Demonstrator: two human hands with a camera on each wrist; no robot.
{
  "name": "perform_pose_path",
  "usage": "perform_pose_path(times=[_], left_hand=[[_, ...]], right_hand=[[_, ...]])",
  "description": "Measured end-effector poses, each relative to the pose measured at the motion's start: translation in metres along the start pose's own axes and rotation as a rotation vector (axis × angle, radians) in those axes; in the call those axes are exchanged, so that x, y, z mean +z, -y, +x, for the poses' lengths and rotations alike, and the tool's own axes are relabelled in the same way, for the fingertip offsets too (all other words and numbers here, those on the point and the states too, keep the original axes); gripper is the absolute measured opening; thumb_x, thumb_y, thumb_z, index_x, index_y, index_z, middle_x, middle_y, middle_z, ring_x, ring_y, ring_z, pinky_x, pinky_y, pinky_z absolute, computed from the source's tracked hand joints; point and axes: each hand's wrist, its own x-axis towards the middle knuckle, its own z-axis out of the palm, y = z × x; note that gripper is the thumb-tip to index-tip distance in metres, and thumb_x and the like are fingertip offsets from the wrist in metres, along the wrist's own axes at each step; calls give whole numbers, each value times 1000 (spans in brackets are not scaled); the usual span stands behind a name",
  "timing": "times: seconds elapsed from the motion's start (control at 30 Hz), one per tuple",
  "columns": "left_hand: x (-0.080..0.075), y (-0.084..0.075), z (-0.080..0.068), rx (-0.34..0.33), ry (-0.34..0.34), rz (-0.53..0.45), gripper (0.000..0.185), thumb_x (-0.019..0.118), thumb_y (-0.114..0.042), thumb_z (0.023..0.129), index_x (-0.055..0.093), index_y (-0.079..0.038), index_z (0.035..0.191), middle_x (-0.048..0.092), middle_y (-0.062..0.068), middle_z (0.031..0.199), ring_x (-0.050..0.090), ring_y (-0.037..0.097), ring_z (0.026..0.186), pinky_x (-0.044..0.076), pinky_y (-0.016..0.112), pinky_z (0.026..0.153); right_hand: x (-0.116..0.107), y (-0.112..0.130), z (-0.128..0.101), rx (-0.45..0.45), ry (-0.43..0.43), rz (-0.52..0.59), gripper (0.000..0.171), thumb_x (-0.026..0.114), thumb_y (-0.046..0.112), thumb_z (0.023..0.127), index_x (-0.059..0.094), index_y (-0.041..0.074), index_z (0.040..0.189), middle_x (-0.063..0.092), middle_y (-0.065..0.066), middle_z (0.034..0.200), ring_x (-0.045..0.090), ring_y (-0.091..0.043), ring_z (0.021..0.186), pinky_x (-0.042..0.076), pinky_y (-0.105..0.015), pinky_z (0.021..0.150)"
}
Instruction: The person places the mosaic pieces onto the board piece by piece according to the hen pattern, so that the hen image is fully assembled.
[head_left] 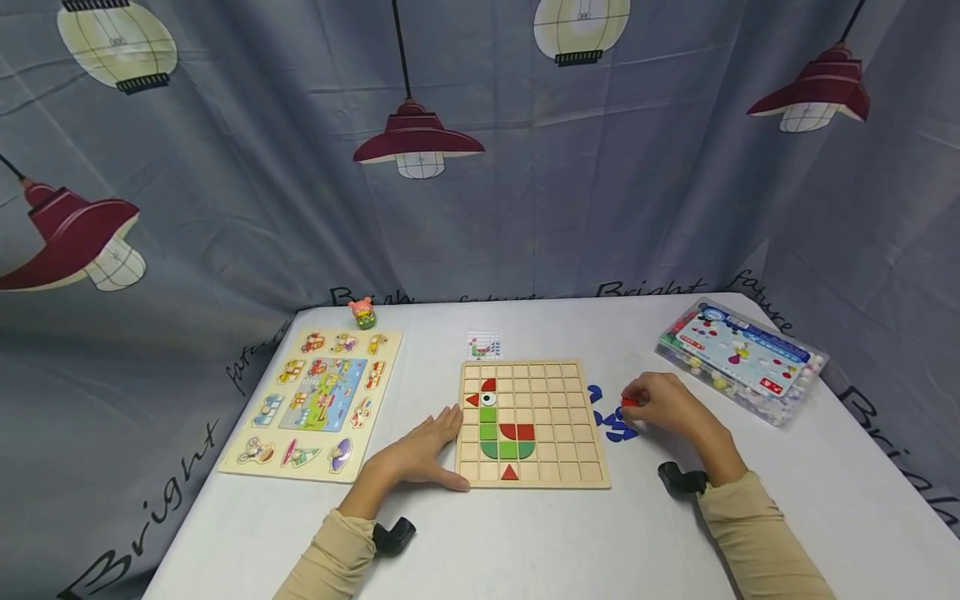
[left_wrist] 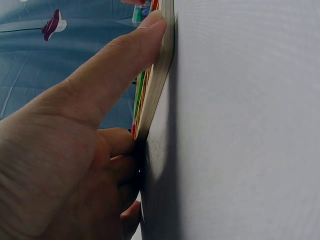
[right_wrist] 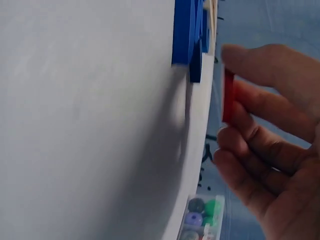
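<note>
The square wooden grid board [head_left: 564, 425] lies on the table, with red, green and white tiles set in its left squares in a bird-like figure. My left hand [head_left: 418, 454] rests along its left side, and in the left wrist view the thumb [left_wrist: 132, 50] touches the board's edge. Over on the right, my right hand [head_left: 667, 406] pinches a flat red tile [right_wrist: 228, 97] between thumb and fingers, held above the table. Beneath and beside that hand lie several blue tiles [head_left: 615, 423], some of them overlapping.
A small printed pattern card [head_left: 483, 345] lies behind the board. At the left is a wooden picture puzzle [head_left: 315, 477], with a small pig figurine [head_left: 363, 313] behind it. A clear plastic box [head_left: 738, 358] of colored beads stands at the back right.
</note>
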Motion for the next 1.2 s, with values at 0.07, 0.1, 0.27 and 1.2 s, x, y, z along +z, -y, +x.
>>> perform_pose_path(times=[0.07, 0.1, 0.27, 1.2], left_hand=[[0, 0, 0, 0, 0, 1, 118, 78, -58, 71, 18, -1, 154, 14, 12, 164, 10, 26, 153, 13, 44, 126], [0, 0, 0, 1, 0, 0, 118, 78, -58, 71, 18, -1, 154, 14, 12, 164, 10, 26, 153, 13, 44, 126], [1, 0, -1, 12, -8, -4, 118, 79, -57, 71, 18, -1, 154, 14, 13, 164, 10, 26, 153, 14, 45, 126], [1, 2, 0, 8, -5, -5, 119, 78, -59, 71, 17, -2, 155, 13, 12, 164, 10, 25, 153, 13, 44, 126]], right_hand=[[1, 6, 1, -30, -5, -1, 27, 79, 18, 78, 74, -1, 98, 69, -6, 87, 58, -16, 77, 57, -34, 72], [1, 8, 2, -47, -10, -5, 26, 80, 18, 78, 75, 0, 97, 69, -5, 86, 57, -15, 76, 56, -32, 71], [7, 22, 6, -93, -16, -28, 23, 80, 18, 77, 76, 3, 94, 66, -1, 81, 52, -13, 73, 49, -25, 65], [39, 102, 18, -323, 115, -35, 18, 82, 18, 75, 75, 8, 89, 67, 3, 84, 52, -7, 74, 47, -22, 66]])
